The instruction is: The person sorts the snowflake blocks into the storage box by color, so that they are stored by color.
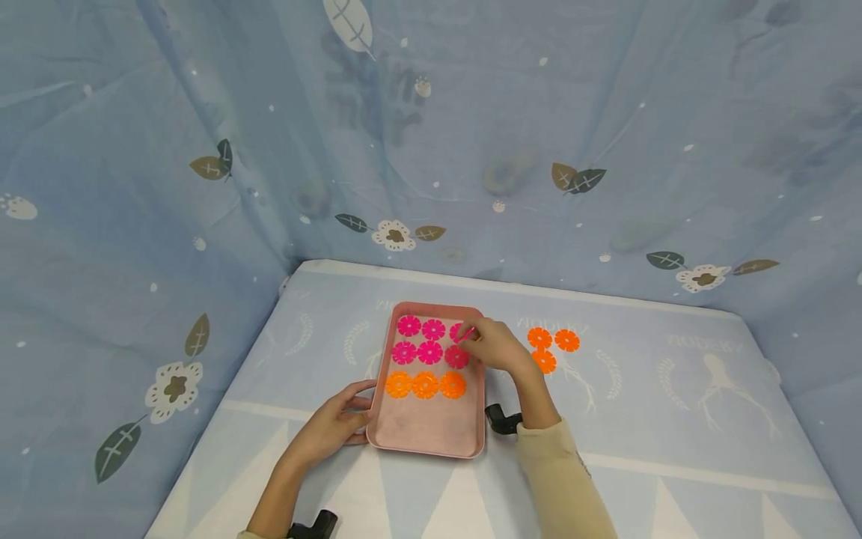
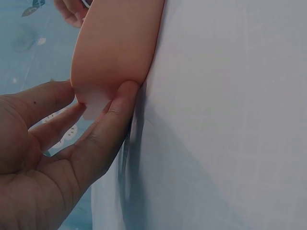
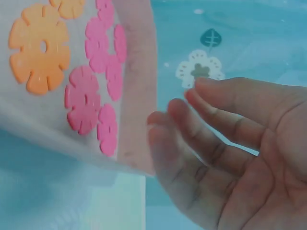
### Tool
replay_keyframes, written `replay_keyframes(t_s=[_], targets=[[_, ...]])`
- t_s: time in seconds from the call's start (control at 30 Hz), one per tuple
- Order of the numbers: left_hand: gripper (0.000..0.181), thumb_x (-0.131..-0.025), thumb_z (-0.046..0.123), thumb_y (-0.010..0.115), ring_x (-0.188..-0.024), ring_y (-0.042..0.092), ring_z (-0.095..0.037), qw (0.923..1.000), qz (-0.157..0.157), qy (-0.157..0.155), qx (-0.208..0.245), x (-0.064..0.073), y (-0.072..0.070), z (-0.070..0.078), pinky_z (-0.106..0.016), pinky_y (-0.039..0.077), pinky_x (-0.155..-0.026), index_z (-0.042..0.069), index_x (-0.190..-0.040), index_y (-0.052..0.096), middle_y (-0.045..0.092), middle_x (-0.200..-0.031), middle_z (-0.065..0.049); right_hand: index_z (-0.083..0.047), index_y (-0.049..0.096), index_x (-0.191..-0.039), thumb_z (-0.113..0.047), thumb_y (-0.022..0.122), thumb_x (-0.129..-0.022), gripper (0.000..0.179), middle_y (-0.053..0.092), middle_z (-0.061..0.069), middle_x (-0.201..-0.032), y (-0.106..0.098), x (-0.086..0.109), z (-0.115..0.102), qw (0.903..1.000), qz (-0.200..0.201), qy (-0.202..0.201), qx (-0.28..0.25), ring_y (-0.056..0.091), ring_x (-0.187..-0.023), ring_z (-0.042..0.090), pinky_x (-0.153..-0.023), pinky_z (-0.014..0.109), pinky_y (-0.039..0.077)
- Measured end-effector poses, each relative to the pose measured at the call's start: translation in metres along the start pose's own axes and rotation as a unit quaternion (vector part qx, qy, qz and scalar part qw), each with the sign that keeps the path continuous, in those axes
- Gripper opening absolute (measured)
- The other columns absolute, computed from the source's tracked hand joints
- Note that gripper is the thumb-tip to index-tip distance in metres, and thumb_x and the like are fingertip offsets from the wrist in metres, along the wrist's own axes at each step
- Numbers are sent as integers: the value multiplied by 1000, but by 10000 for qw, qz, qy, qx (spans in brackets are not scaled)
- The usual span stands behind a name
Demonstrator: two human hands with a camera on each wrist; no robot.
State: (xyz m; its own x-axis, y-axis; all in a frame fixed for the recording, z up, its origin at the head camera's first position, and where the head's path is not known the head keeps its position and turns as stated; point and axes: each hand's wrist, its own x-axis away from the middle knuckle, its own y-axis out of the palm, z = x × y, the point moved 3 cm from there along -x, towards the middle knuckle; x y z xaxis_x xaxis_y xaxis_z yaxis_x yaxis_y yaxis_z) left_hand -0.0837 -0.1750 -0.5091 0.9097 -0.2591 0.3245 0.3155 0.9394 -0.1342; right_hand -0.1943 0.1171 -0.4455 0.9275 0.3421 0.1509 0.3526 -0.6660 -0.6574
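Note:
A pink rectangular tray point(image 1: 426, 434) lies on the cloth, holding rows of notched flower-shaped plastic discs: magenta discs point(image 1: 429, 352) at the far end and orange discs point(image 1: 425, 385) nearer. My left hand point(image 1: 333, 423) holds the tray's left side near the close corner. In the left wrist view, the thumb and fingers of that left hand point(image 2: 72, 139) span the tray's corner wall point(image 2: 115, 52). Over the tray's far right part is my right hand point(image 1: 494, 344), its fingertips by a magenta disc. The right wrist view shows this right hand point(image 3: 225, 148) with loosely bent fingers and nothing visible between them.
Several loose orange discs point(image 1: 544, 361) lie on the cloth right of the tray. A black wrist device point(image 1: 501, 419) sits by the right forearm, another point(image 1: 316, 525) by the left. Blue patterned fabric point(image 1: 498, 135) rises behind the table and at its left.

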Motion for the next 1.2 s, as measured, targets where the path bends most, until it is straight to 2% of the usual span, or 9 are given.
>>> replay_keyframes(t_s=[0.17,0.37,0.57,0.83,1.1,1.2], targets=[[52,-100,9,60,-102,66,-31,10000,29,3,-2,0,0,-1,-41,61,-77,13,-149,45,53,-128,-23,0,65,-112,-13,66,-96,20,66,14,-91,-6,9,11,9958,316,110,-851,66,-76,33,-64,34,59],[52,-100,7,59,-101,67,-32,10000,-2,36,45,1,-1,-1,-41,61,-76,12,-150,45,54,-128,-23,-1,64,-116,-15,66,-98,23,67,19,-101,-12,20,23,9878,604,219,-1418,67,-83,28,-69,36,61],[52,-100,8,60,-101,67,-32,10000,-7,57,71,1,-1,0,-41,61,-76,12,-150,45,54,-128,-23,-2,64,-116,-19,65,-99,24,65,22,-103,-22,31,36,9822,863,319,-1636,67,-86,37,-72,39,61],[52,-100,9,61,-102,67,-31,10000,3,31,66,1,0,0,-41,61,-77,12,-149,45,53,-128,-23,4,61,-118,-15,62,-99,26,64,28,-106,-35,43,60,9787,1022,292,-1757,65,-90,45,-70,34,61],[52,-99,10,62,-101,67,-30,10000,49,23,12,0,0,0,-40,61,-76,13,-149,46,54,-128,-22,3,59,-122,-19,64,-99,32,63,27,-108,-46,56,86,9750,1076,606,-1845,65,-92,43,-74,40,58],[52,-100,9,61,-101,67,-31,10000,25,35,23,0,0,0,-41,61,-76,12,-149,45,54,-128,-23,5,59,-123,-18,64,-99,33,64,28,-106,-49,59,93,9735,1120,557,-1915,65,-89,43,-75,43,59]])
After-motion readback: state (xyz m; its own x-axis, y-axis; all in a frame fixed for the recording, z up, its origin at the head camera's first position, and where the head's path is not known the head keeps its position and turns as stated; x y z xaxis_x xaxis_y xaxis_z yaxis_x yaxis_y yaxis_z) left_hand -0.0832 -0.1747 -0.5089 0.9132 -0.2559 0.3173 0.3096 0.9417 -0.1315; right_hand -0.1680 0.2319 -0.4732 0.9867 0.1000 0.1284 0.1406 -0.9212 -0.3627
